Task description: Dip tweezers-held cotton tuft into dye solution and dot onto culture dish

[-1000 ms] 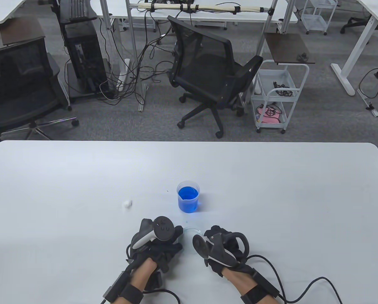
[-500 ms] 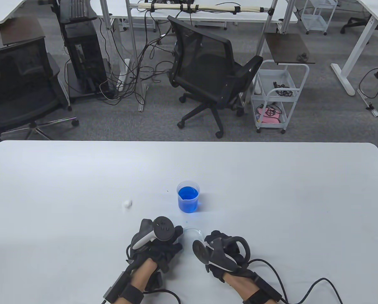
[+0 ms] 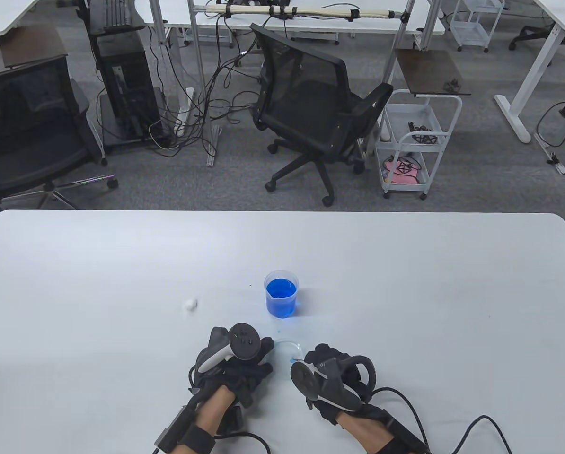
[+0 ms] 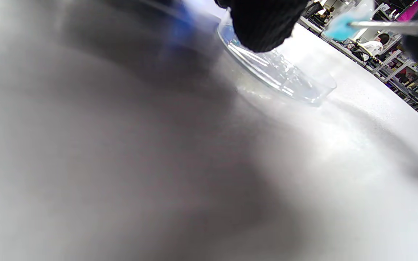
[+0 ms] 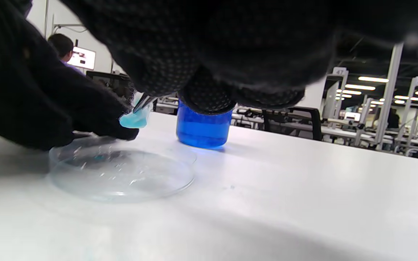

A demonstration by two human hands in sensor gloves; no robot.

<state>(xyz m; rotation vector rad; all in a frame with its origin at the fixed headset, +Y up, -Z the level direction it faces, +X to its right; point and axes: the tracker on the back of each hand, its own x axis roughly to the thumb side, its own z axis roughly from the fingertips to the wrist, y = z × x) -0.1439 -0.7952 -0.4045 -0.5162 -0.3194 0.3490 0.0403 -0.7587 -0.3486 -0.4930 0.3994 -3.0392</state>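
Observation:
A clear culture dish (image 3: 288, 347) lies on the white table between my hands. My left hand (image 3: 263, 352) holds its left rim; a fingertip (image 4: 263, 25) rests on the rim of the dish (image 4: 285, 81) in the left wrist view. My right hand (image 3: 313, 359) pinches metal tweezers (image 4: 386, 24) that hold a blue-dyed cotton tuft (image 5: 133, 119) just above the dish (image 5: 122, 174). The tuft also shows in the table view (image 3: 294, 362) and in the left wrist view (image 4: 343, 27). A beaker of blue dye (image 3: 281, 295) stands behind the dish, also in the right wrist view (image 5: 203, 130).
A loose white cotton ball (image 3: 189, 305) lies on the table left of the beaker. Glove cables (image 3: 453, 425) trail off the near edge at the right. An office chair (image 3: 315, 109) and a cart (image 3: 412, 142) stand on the floor beyond the table's far edge.
My right hand has drawn back a little toward the near edge, so the blue tuft now shows at the dish's near right rim. My left hand has stayed on the dish.

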